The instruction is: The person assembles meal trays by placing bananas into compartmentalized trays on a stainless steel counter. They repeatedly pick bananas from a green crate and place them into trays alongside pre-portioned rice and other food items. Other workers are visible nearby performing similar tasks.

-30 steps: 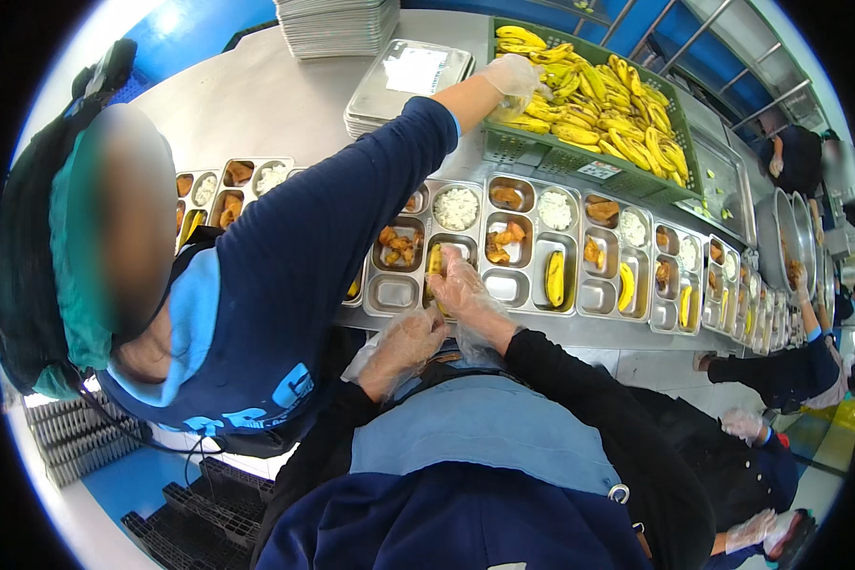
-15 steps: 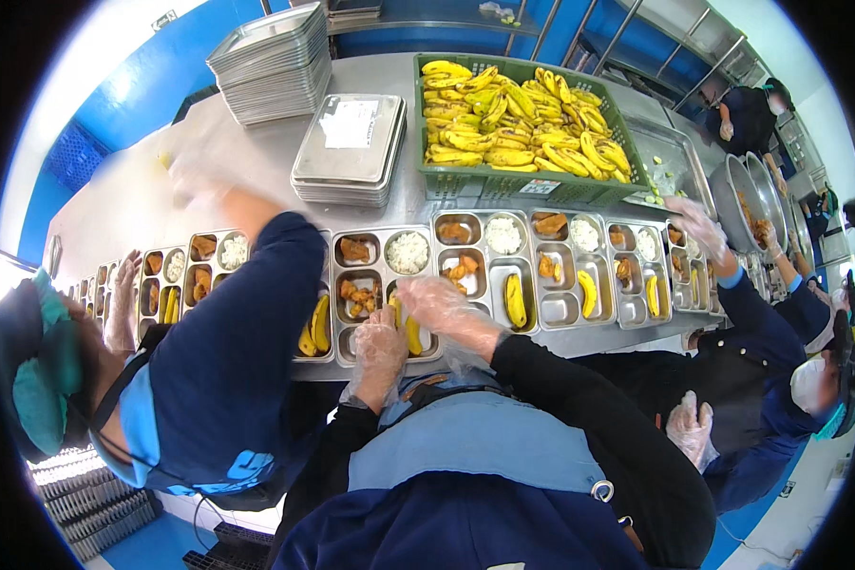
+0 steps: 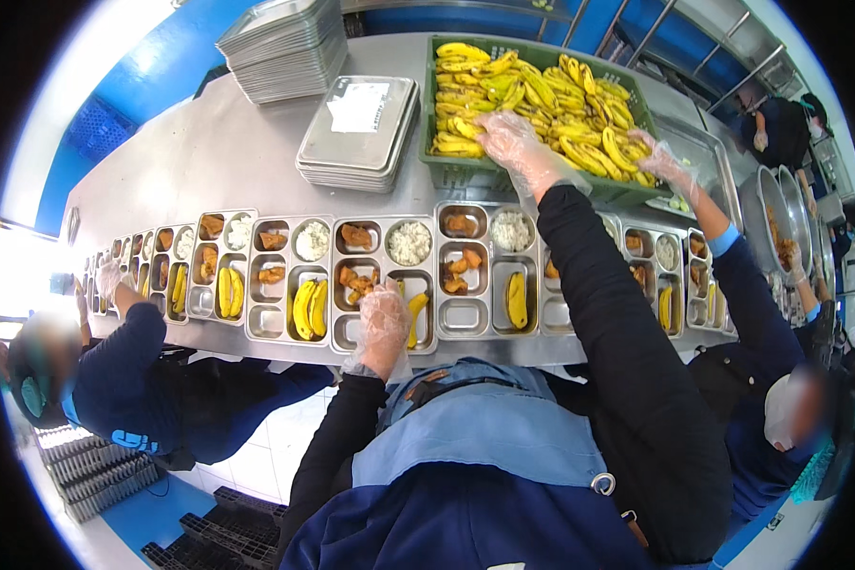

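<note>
Right hand (image 3: 519, 150) at bananas (image 3: 541, 90), left hand (image 3: 383, 328) over tray (image 3: 348, 331), grips unclear; tray stack (image 3: 356, 142), co-worker's hand (image 3: 670, 164) near crate (image 3: 458, 175).

Illumination is bright across the work area. An overexposed white patch (image 3: 19, 271) at the left rim is the brightest zone; detail within it is lost. The steel table (image 3: 199, 161) returns broad, diffuse reflections, and the blue wall (image 3: 161, 71) shows a pale sheen. Shadows are soft; the dark sleeves (image 3: 627, 380) show little detail. The central trays (image 3: 463, 316) are in acceptable focus. Co-workers' heads (image 3: 796, 408) appear blurred. Fisheye distortion curves the table edge; black vignetting encloses the view, with violet fringing at left.
</note>
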{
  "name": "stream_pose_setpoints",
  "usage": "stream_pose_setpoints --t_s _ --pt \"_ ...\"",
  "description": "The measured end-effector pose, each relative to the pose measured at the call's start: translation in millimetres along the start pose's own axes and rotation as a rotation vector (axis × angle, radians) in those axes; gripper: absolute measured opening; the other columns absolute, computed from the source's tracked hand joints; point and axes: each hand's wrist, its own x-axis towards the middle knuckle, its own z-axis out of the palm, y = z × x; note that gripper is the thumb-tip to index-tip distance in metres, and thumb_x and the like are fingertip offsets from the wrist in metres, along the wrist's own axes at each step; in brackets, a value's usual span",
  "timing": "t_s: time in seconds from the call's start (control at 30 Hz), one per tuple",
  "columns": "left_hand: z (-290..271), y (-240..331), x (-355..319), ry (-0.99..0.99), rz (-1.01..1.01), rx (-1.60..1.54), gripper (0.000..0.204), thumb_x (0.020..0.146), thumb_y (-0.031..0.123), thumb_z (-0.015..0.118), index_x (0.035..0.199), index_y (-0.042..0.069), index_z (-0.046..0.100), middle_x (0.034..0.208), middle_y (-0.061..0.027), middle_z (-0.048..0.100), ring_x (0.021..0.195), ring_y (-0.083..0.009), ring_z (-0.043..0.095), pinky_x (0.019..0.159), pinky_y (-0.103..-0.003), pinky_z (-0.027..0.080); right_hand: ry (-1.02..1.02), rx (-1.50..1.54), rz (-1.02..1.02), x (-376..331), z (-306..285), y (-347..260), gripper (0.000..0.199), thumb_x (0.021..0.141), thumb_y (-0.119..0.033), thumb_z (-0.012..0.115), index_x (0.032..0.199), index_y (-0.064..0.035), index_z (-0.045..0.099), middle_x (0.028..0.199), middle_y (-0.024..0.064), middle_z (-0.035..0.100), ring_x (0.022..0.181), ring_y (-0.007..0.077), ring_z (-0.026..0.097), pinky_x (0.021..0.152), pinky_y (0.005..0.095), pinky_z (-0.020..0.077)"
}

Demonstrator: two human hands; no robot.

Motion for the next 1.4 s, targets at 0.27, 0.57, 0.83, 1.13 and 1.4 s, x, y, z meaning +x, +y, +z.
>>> stream_pose_setpoints --t_s 0.27,0.57,0.83,1.13,1.4 --pt "9.1 4.2 0.8 0.045 0.156 0.061 0.031 0.094 0.025 0.058 0.111 -0.001 0.059 0.086 -0.0203 0.069 0.083 -0.0356 0.069 0.070 -0.047 0.054 0.025 0.174 0.209 -39.5 -23.4 -12.0 0.041 0.095 -0.025 0.058 0.131 -0.0043 0.058 0.119 0.0250 0.065 0.117 0.0415 0.058 0.099 0.0492 0.0450" --pt "29.8 -15.6 -7.9 0.239 0.344 -0.032 0.021 0.089 0.014 0.056 0.105 0.001 0.060 0.093 -0.0135 0.067 0.087 -0.0320 0.067 0.075 -0.041 0.055 -0.093 0.733 0.610 -116.7 -80.4 -71.4 0.056 0.095 -0.029 0.062 0.140 -0.0015 0.044 0.117 0.0236 0.065 0.107 0.0331 0.064 0.094 0.0416 0.0486" --pt "21.3 5.4 -14.6 -0.030 -0.009 -0.017 0.018 0.088 0.016 0.057 0.105 0.009 0.061 0.092 -0.0139 0.065 0.078 -0.0306 0.068 0.065 -0.039 0.055 -0.282 0.286 0.546 -267.5 3.3 -154.5 0.032 0.093 -0.016 0.052 0.121 0.0011 0.052 0.091 0.0283 0.063 0.087 0.0455 0.063 0.076 0.0543 0.0492" --pt "-0.1 -7.5 -58.6 -0.180 -0.040 -0.148 0.022 0.087 0.022 0.059 0.100 0.005 0.062 0.091 -0.0193 0.066 0.083 -0.0381 0.067 0.071 -0.049 0.054 -0.292 0.189 0.386 -263.0 31.8 -122.3 0.022 0.085 -0.006 0.053 0.105 0.0012 0.058 0.106 0.0292 0.063 0.100 0.0440 0.062 0.087 0.0516 0.0493" --pt "-15.6 -20.1 -81.7 -0.137 -0.369 -0.399 0.026 0.090 0.029 0.056 0.093 0.006 0.067 0.091 -0.0201 0.069 0.089 -0.0391 0.066 0.079 -0.049 0.052 -0.327 0.228 0.358 -259.3 37.0 -113.8 0.035 0.081 -0.010 0.059 0.114 -0.0005 0.057 0.102 0.0294 0.064 0.099 0.0449 0.063 0.087 0.0525 0.0490"
